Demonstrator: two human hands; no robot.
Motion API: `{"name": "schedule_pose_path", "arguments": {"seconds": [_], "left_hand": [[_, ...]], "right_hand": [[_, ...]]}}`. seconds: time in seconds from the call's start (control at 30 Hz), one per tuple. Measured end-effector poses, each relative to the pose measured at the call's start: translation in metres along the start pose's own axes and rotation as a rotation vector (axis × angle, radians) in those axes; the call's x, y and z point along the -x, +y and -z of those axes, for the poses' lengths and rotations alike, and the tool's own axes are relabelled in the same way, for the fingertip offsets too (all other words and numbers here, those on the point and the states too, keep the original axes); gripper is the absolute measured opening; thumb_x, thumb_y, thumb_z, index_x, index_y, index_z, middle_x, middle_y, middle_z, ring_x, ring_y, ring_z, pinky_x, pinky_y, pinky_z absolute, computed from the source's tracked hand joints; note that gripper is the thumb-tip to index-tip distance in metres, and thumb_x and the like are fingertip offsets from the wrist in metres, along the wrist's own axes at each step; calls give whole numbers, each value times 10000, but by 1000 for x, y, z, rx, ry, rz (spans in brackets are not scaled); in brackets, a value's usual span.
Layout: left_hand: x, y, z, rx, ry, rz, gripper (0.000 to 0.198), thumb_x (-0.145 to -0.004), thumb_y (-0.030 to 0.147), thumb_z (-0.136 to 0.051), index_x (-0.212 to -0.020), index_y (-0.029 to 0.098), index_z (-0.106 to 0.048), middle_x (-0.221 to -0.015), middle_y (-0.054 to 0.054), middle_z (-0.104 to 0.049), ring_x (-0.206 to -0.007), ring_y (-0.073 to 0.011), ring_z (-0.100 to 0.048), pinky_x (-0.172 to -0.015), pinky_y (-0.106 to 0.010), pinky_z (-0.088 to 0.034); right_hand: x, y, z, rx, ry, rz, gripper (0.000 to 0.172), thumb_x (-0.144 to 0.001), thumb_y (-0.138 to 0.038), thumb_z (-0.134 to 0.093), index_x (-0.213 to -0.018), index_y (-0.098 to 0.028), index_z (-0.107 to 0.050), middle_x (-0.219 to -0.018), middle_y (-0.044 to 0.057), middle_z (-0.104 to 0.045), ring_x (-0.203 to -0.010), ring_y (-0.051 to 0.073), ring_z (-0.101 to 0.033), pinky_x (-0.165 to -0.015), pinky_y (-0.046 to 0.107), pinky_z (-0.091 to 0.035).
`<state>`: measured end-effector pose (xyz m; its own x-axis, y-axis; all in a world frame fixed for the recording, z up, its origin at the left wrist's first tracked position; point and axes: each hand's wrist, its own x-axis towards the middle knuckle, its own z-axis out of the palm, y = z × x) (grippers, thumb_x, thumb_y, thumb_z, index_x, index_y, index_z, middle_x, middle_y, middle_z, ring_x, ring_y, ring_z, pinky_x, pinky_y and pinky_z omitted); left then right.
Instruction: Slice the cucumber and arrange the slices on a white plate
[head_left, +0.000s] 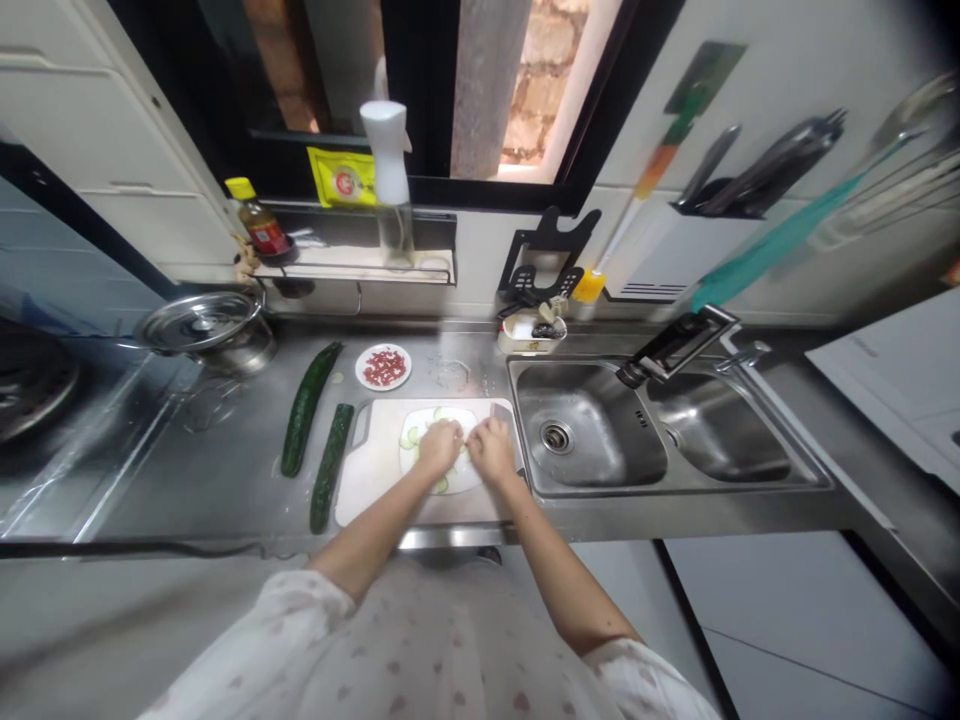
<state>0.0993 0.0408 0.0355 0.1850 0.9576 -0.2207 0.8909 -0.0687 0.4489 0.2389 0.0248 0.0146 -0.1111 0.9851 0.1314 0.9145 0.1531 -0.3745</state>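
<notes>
A white plate [466,478] with pale green cucumber slices [411,438] lies on the white cutting board [367,485]. Over the plate, my left hand [441,447] and my right hand [491,452] are close together. Their fingers are curled in a pinch, and what sits between the fingertips is too small to make out. Left of the board lie a dark green cucumber piece [331,468] with a cut end and a longer cucumber [310,410]. Behind the board stands a small white plate [362,370] of chopped red pieces.
To the right is a double steel sink [600,425] with a black faucet [679,345]. A lidded steel pot [240,345] stands at the back left. A wall shelf [337,270] holds a sauce bottle [262,225] and a spray bottle [391,190]. Knives [772,165] stand in a wall holder.
</notes>
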Motion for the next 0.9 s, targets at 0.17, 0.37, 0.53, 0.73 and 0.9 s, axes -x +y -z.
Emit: {"name": "schedule_pose_path", "arguments": {"seconds": [0.17, 0.37, 0.53, 0.73, 0.9], "left_hand": [[-2, -8, 2, 60, 77, -5, 202, -911, 272, -460, -981, 212, -639, -1019, -65, -640, -981, -194, -573, -821, -281, -412], [-11, -33, 15, 137, 186, 38, 152, -880, 273, -511, -931, 199, -633, -968, -55, -647, -927, -177, -579, -808, -263, -410], [-24, -67, 28, 180, 285, 165, 167, -887, 283, -498, -940, 206, -636, -958, -48, -671, -895, -170, -596, -772, -250, -413], [-42, -114, 54, 197, 361, 403, 219, -890, 307, -489, -1040, 235, -631, -1026, -59, -686, -935, -195, -621, -771, -260, -431], [-57, -144, 74, 168, 378, 507, 269, -909, 337, -466, -1089, 238, -639, -1099, -85, -671, -1007, -208, -611, -816, -276, -447]], "right_hand": [[1, -3, 4, -99, 113, 28, 143, -844, -220, -506, -808, -193, -642, -936, 80, -535, -943, 234, -421, -837, 338, -365], [9, -5, 14, -206, 170, 25, 155, -852, -247, -506, -800, -197, -643, -900, 65, -549, -940, 227, -445, -863, 346, -371], [18, -8, 24, -240, 173, 5, 184, -870, -282, -498, -791, -204, -645, -861, 57, -561, -901, 220, -466, -839, 346, -370], [23, -12, 34, -263, 175, -13, 191, -878, -279, -479, -794, -210, -636, -854, 55, -575, -891, 221, -484, -821, 343, -370], [23, -14, 36, -272, 173, -9, 196, -884, -298, -478, -802, -212, -634, -859, 56, -582, -887, 221, -487, -833, 348, -370]]}}
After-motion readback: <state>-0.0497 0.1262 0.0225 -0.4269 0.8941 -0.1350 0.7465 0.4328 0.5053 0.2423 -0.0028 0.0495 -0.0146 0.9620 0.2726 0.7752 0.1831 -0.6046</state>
